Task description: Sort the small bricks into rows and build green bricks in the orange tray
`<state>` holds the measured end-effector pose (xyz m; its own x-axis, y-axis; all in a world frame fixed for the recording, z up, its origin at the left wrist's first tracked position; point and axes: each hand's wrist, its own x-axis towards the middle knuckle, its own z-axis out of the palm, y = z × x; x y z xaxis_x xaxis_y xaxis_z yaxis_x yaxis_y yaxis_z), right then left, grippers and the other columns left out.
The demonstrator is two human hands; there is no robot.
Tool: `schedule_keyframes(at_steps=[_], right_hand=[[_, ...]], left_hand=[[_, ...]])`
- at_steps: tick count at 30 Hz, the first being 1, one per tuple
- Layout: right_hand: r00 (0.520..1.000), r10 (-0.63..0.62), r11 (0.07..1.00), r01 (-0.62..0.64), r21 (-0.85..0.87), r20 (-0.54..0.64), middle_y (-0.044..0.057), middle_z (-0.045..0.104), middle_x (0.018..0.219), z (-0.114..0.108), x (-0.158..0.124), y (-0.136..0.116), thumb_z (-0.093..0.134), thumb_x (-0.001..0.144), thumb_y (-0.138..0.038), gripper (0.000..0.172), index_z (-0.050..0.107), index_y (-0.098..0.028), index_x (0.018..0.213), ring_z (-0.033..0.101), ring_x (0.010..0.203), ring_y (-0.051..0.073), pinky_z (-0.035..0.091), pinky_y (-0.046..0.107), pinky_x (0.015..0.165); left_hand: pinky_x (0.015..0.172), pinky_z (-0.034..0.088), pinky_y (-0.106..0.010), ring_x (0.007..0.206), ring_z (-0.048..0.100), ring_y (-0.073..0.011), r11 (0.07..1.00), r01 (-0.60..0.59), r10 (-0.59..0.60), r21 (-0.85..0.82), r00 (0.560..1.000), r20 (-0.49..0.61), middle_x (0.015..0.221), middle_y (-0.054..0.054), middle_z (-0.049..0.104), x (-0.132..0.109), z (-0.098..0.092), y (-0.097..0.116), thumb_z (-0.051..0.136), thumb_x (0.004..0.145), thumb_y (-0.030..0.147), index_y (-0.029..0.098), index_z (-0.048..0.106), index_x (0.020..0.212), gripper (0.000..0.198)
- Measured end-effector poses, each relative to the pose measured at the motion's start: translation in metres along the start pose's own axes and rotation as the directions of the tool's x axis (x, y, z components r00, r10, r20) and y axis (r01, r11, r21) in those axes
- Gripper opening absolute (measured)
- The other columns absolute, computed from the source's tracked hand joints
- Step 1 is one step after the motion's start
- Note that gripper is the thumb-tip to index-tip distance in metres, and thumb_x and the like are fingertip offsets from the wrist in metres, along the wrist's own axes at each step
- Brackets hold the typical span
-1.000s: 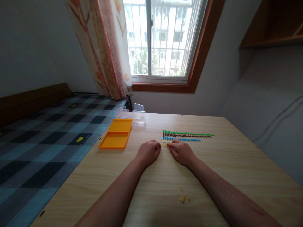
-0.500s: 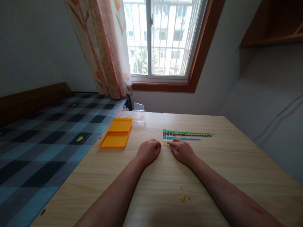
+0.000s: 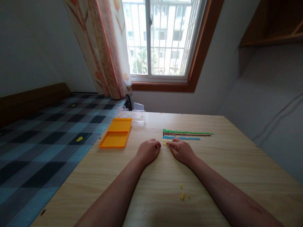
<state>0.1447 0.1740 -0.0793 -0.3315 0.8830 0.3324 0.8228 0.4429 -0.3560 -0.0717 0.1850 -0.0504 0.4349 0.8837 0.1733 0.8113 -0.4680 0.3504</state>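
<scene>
My right hand (image 3: 181,150) rests on the table at the front row of small yellow pieces (image 3: 164,143). Its thumb and index finger come together at one of these pieces, and the hand covers part of the row. Just left of the row's end lies my left hand (image 3: 149,151), fingers curled in; whatever they may hold is hidden. Behind the yellow row run lines of small blue pieces (image 3: 189,138), brown pieces (image 3: 189,135) and green pieces (image 3: 189,132), taller at the left end. Between my forearms lie several loose yellow pieces (image 3: 182,197).
An open orange case (image 3: 113,139) lies on the table (image 3: 94,189) to the left. Behind it stands a clear plastic box (image 3: 139,118) with its flaps up. A bed with a checked cover (image 3: 59,132) adjoins the table's left side. The window (image 3: 168,41) is ahead.
Both hands keep almost the same place and pose. The whole view shifts very slightly; no piece has visibly moved.
</scene>
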Motion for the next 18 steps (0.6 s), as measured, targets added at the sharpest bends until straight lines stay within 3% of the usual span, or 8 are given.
schedule_keyframes(at_steps=[7,11,15,18], right_hand=[[0.99,0.056,0.974,-0.026,0.224,-0.129,0.007,0.072,0.091,0.005,0.001,0.011,0.053,0.097,-0.027,0.028,0.079,-0.023,0.107,0.065,0.083,0.02,0.048,0.03,0.079],[0.986,0.108,0.888,-0.038,0.458,-0.127,0.008,0.076,0.091,0.002,0.003,0.018,0.056,0.09,-0.027,0.026,0.08,-0.02,0.097,0.067,0.084,0.022,0.049,0.034,0.08],[0.976,0.198,0.728,-0.083,0.681,-0.093,0.007,0.077,0.093,-0.004,0.004,0.024,0.058,0.084,-0.035,0.027,0.079,-0.019,0.089,0.066,0.092,0.024,0.048,0.036,0.085],[0.974,0.221,0.676,-0.112,0.728,-0.055,0.004,0.073,0.081,-0.009,0.003,0.027,0.059,0.082,-0.04,0.029,0.078,-0.018,0.086,0.062,0.08,0.02,0.047,0.032,0.075]], left_hand=[[0.072,0.046,-0.027,0.081,0.065,-0.0181,0.999,-0.028,0.028,0.035,1.0,0.015,0.093,-0.005,0.071,-0.001,-0.002,0.006,0.053,0.093,0.023,0.024,0.076,0.094,0.023],[0.071,0.046,-0.029,0.078,0.065,-0.0196,0.989,-0.121,0.116,0.087,0.991,0.065,0.089,-0.007,0.071,-0.006,-0.005,0.025,0.052,0.095,0.031,0.021,0.074,0.088,0.025],[0.068,0.046,-0.032,0.072,0.064,-0.0213,0.942,-0.328,0.306,0.071,0.926,0.223,0.077,-0.009,0.07,-0.015,-0.006,0.049,0.054,0.094,0.041,0.018,0.071,0.071,0.036],[0.063,0.045,-0.033,0.063,0.061,-0.0198,0.925,-0.38,0.363,-0.018,0.865,0.347,0.068,-0.007,0.068,-0.023,-0.004,0.065,0.061,0.089,0.04,0.019,0.069,0.064,0.034]])
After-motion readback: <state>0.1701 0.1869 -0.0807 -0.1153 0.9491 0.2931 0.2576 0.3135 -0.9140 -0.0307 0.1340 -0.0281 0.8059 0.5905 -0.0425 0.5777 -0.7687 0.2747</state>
